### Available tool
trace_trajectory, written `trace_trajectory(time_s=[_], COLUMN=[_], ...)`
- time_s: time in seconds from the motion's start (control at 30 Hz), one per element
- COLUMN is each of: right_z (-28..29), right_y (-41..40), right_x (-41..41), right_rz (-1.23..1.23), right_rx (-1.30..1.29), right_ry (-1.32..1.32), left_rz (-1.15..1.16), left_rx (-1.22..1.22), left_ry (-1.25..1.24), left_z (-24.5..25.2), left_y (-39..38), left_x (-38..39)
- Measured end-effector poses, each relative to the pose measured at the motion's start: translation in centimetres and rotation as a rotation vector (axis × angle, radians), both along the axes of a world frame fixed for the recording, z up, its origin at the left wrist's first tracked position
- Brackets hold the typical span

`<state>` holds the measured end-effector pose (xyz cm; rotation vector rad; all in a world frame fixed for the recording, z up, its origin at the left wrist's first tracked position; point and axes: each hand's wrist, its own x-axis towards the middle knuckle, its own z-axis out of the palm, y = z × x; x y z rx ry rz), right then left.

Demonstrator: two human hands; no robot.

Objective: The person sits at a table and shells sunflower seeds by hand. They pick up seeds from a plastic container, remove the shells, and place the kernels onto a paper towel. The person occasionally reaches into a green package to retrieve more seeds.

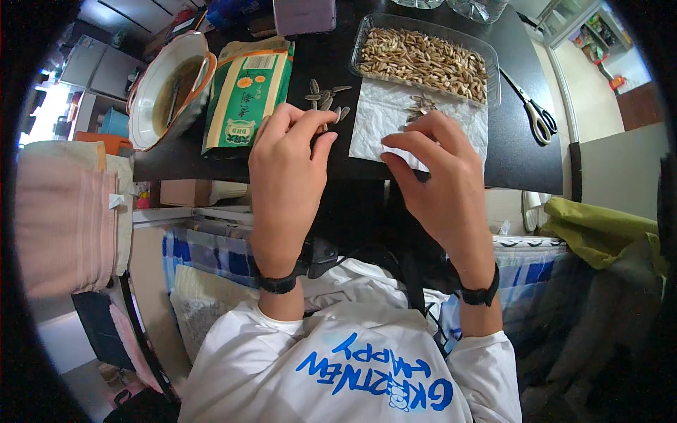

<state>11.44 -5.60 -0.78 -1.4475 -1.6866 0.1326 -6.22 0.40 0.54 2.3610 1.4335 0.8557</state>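
Observation:
My left hand (pixel 291 148) is at several striped sunflower seeds (pixel 323 98) scattered on the dark tabletop. Its thumb and index fingertip sit close around the nearest ones; whether a seed is pinched there I cannot tell. Over a white paper napkin (pixel 370 116) hovers my right hand (pixel 444 164), thumb and index finger slightly apart with nothing visible between them. Just beyond its curled fingers lies a small heap of seeds or husks (pixel 421 106), partly hidden. A clear plastic tray (pixel 494 79) behind the napkin holds a thick layer of brownish seeds or husks (pixel 423 58).
Left of my left hand lies a green and cream foil seed bag (pixel 248 95) bearing writing. Beyond it, a white orange-rimmed bowl (pixel 145 100) contains brownish liquid and a utensil. Scissors (pixel 534 111) lie right of the tray. A purple box (pixel 305 16) and clear plastic containers (pixel 478 8) stand behind.

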Motion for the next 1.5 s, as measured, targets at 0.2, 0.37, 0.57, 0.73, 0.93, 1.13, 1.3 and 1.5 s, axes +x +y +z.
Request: trace_trajectory(time_s=[0.2,0.37,0.57,0.73,0.93,1.13,1.3,1.5], right_z=[-1.0,-1.1,-0.4,0.8,1.2,0.9,1.9,1.6], right_y=[0.9,1.1,1.1,1.1,0.6,0.2,-0.2,-0.8], right_x=[-0.8,-0.8,-0.5,1.0,1.4,1.0,0.7,1.4], right_rz=[-0.068,-0.068,-0.116,-0.259,-0.268,0.026,0.070,0.083], right_rx=[-0.040,-0.029,-0.030,-0.043,-0.043,-0.098,-0.240,-0.255], right_ry=[-0.166,-0.177,-0.028,0.012,0.121,0.478,0.566,0.654], left_rz=[0.113,0.136,0.117,0.125,0.120,-0.056,-0.225,-0.221], left_rx=[-0.093,-0.074,-0.027,-0.011,-0.005,-0.106,-0.223,-0.468], left_ry=[-0.002,0.042,0.033,0.012,-0.077,-0.391,-0.623,-0.739], left_z=[-0.2,-0.6,-1.0,-1.2,-1.0,0.8,0.7,1.1], left_y=[0.0,0.1,0.5,0.4,0.1,-0.5,-0.8,-1.3], left_x=[-0.1,-0.1,0.0,0.1,0.3,0.9,2.8,3.5])
